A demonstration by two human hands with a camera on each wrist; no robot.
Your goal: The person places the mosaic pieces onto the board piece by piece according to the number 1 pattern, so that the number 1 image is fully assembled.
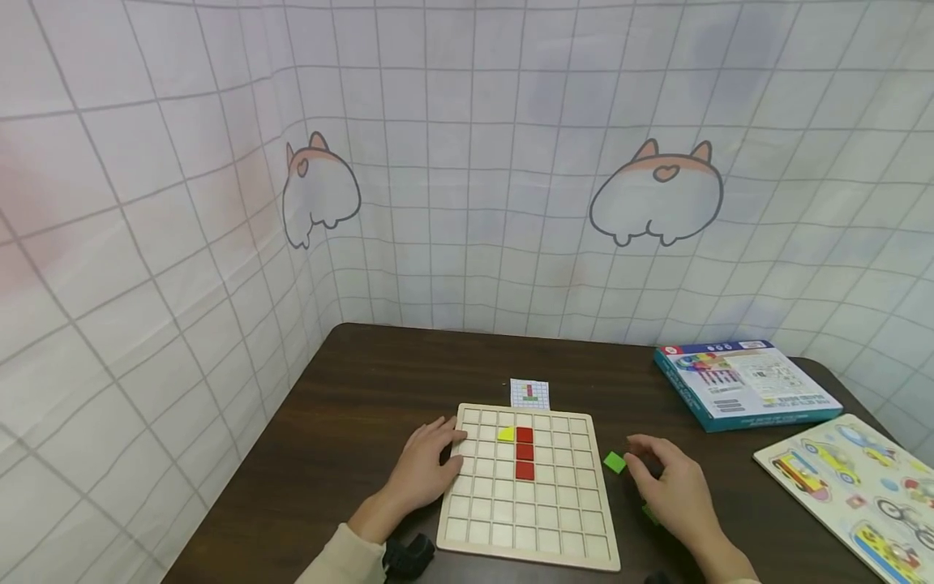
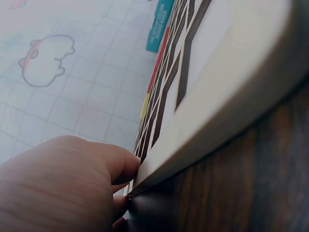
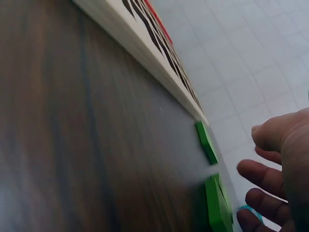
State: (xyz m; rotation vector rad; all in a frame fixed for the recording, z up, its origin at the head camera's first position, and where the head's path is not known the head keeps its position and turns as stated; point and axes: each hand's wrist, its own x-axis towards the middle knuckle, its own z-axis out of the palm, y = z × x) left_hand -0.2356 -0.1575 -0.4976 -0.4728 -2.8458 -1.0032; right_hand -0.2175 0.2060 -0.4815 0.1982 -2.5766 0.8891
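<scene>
A light wooden grid board [image 1: 525,558] lies on the dark table. In its upper middle, three red tiles [image 1: 524,452] form a column, with a yellow tile [image 1: 507,434] left of the top one. My left hand [image 1: 419,468] rests at the board's left edge, thumb and fingertips touching the rim. My right hand [image 1: 674,487] hovers right of the board, fingers loosely bent and apart, holding nothing. Just left of its fingertips is a green tile [image 1: 614,462]; more green [image 1: 649,513] shows partly hidden beneath the hand. The right wrist view shows green tiles [image 3: 218,205] below the fingers.
A small card [image 1: 529,393] printed with a coloured grid pattern lies behind the board. At the back right sits a flat blue-edged box [image 1: 751,385]. A picture board with vehicles [image 1: 854,495] lies at the right edge. Grid-patterned cloth [image 1: 474,203] hangs behind the table [image 1: 409,357].
</scene>
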